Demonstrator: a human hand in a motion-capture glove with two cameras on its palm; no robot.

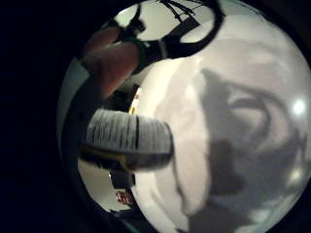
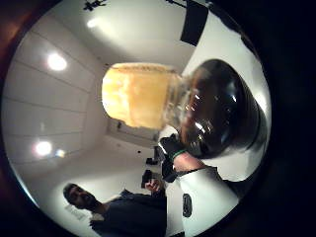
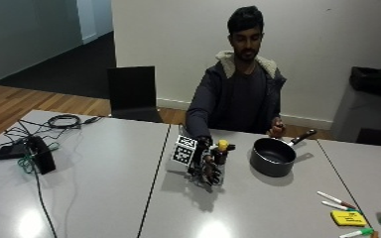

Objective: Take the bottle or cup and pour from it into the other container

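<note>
Outside view: gloved right hand (image 3: 207,166) wraps a dark bottle (image 3: 220,157) with a yellow cap (image 3: 222,145), fingers curled round its body, just above the grey table (image 3: 111,188). A dark saucepan (image 3: 272,157) sits at the bottle's 3 o'clock, near but apart, its handle angled toward 1 o'clock. Markers (image 3: 336,199) and a yellow block (image 3: 348,217) lie at 4 o'clock, well apart.

Thumb-side palm view alone shows the cap's ribbed side (image 2: 139,95) and the brown glass shoulder (image 2: 222,108) close up. Little-finger view shows a bare fingertip (image 1: 112,68) and a ribbed rim (image 1: 127,132), over the table and the hand's shadow (image 1: 243,121).

Bottle contents and label unreadable; the bare hand is hidden behind the pan.
</note>
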